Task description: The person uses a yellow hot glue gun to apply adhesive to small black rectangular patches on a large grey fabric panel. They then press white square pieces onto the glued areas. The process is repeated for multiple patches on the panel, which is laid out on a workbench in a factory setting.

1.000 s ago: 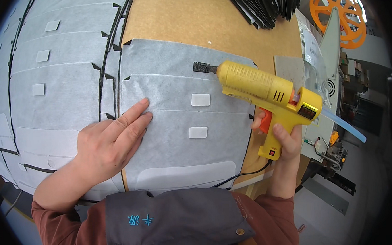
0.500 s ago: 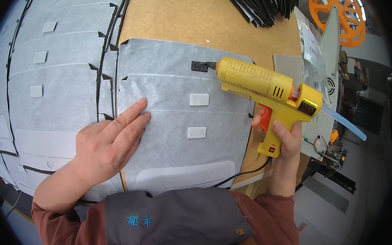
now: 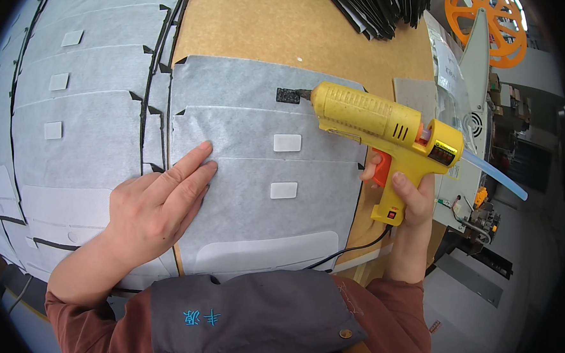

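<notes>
Yellow glue gun (image 3: 375,117), red-orange trigger (image 3: 381,170), pale grey sheets (image 3: 252,207).

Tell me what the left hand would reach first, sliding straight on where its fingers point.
Probably the black patch in front of the yellow glue gun, though depth is hard to judge.

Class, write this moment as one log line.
left hand: on pale sheets | right hand: gripping glue gun | nozzle: at black patch, contact unclear

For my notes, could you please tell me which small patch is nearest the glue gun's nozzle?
The black patch; the other small patches are white.
</notes>
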Action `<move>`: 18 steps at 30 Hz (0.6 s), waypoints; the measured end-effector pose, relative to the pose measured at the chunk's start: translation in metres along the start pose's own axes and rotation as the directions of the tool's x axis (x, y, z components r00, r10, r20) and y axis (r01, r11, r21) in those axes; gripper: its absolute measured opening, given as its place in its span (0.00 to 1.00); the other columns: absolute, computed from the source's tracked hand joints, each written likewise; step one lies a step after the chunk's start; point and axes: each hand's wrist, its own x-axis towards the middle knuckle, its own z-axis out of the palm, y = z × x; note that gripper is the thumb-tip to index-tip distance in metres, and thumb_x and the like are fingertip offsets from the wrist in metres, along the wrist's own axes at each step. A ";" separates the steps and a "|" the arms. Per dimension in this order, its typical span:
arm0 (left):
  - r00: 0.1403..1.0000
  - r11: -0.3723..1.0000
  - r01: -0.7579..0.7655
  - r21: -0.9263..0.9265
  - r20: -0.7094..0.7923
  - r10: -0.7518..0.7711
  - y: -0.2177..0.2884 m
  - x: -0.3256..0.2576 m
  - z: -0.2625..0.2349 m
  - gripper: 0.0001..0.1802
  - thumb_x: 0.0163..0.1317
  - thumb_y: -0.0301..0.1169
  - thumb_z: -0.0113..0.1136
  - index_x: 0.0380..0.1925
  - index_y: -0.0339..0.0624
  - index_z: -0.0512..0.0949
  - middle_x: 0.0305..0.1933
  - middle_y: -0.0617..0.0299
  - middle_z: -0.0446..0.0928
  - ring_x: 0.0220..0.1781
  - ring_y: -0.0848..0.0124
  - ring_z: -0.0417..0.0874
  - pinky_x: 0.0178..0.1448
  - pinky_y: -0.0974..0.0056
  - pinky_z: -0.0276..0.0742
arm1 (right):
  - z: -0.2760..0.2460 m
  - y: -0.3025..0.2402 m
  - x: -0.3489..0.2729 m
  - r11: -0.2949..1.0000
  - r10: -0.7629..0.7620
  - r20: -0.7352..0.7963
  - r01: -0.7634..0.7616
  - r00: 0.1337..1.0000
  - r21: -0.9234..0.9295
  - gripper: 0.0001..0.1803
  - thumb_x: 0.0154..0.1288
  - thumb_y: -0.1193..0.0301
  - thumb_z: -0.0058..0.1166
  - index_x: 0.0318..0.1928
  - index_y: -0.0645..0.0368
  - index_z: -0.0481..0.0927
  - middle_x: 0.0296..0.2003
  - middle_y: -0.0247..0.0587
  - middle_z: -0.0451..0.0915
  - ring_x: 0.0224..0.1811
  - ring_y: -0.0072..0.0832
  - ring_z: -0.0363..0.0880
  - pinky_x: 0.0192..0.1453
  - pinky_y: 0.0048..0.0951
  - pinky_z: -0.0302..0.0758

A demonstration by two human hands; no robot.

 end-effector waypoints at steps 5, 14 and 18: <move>1.000 1.000 0.006 -0.010 -0.004 -0.006 0.000 0.000 0.000 0.20 0.50 0.21 0.69 0.46 0.40 0.81 0.56 0.54 0.82 0.20 0.74 0.75 0.23 0.71 0.71 | 0.008 -0.007 -0.006 0.998 -0.028 -0.034 0.030 0.999 0.057 0.31 0.62 0.69 0.57 0.62 0.69 0.66 0.45 0.53 0.78 0.43 0.39 0.83 0.48 0.38 0.79; 1.000 1.000 0.007 -0.004 -0.005 -0.007 0.001 0.001 0.000 0.20 0.51 0.21 0.68 0.46 0.40 0.81 0.56 0.54 0.82 0.21 0.74 0.77 0.24 0.71 0.71 | 0.021 -0.009 0.009 0.996 -0.005 0.027 0.002 1.000 0.084 0.27 0.63 0.72 0.56 0.61 0.69 0.67 0.44 0.53 0.79 0.43 0.38 0.82 0.48 0.39 0.79; 1.000 1.000 0.010 -0.008 0.008 -0.010 0.001 0.001 -0.001 0.20 0.51 0.22 0.68 0.46 0.40 0.81 0.56 0.54 0.82 0.21 0.74 0.77 0.24 0.71 0.72 | 0.016 -0.007 0.008 0.998 -0.007 0.077 0.001 0.997 0.067 0.27 0.64 0.72 0.56 0.61 0.68 0.67 0.44 0.52 0.79 0.44 0.37 0.82 0.48 0.39 0.79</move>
